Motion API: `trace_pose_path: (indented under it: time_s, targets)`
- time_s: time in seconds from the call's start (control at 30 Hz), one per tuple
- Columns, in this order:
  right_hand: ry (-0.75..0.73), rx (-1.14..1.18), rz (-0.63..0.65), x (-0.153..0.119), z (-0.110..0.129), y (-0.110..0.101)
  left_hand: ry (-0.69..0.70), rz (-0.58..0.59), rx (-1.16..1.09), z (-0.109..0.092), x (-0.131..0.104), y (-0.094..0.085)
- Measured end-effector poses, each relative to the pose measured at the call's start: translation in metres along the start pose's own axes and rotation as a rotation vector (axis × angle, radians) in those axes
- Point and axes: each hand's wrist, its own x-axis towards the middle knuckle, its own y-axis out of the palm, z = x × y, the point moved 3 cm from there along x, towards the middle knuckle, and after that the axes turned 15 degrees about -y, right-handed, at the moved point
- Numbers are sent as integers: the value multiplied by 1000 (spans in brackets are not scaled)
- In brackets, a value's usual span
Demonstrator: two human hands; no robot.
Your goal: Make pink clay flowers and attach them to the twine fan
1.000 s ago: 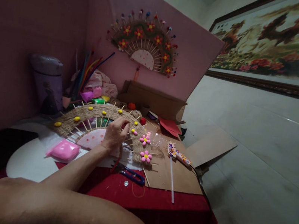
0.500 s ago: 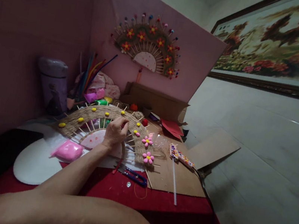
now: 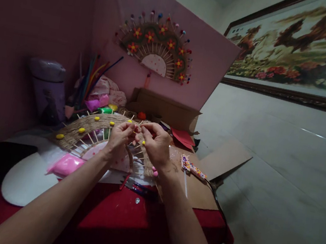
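Twine-woven fan [image 3: 70, 131], tan, arched around pale, pink-spotted half-disc [image 3: 94, 150]; thin sticks [image 3: 90, 137] radiating from half-disc. Yellow ovals [image 3: 81, 130] spaced along band, left of and beyond half-disc. Pink petals [image 3: 154, 173], partly hidden, right of half-disc.

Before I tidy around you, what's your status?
Left hand, right hand pinching, contents unclear. Twine fan beneath. Right forearm partly hides pink petals.

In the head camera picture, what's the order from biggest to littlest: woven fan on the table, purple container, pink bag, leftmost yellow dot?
Largest to smallest, as they look:
woven fan
purple container
pink bag
leftmost yellow dot
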Motion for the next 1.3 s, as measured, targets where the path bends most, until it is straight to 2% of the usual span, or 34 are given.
trace_pose_path:
  time_s: [0.07, 0.17, 0.37, 0.6, 0.87, 1.03, 1.3]
  targets:
    - [43, -26, -178, -8, -25, -16, -82, 103, -85, 1, -1, 1]
    - [-10, 13, -177, -18, -42, -12, -121, 165, -122, 5, -2, 2]
    - [-34, 88, -274, -26, -47, 7, -142, 164, -23, 13, -2, 4]
    - [-60, 37, -325, -35, -48, 4, -79, 222, 51, 14, -4, 5]
    - [-51, 26, -286, -42, -52, 0, -97, 204, 45, 17, -5, 6]
    - [-74, -22, -281, -43, -51, -4, -146, 243, 108, 15, -7, 9]
    - [-120, -37, -188, -42, -50, -6, -172, 186, 131, 17, -6, 6]
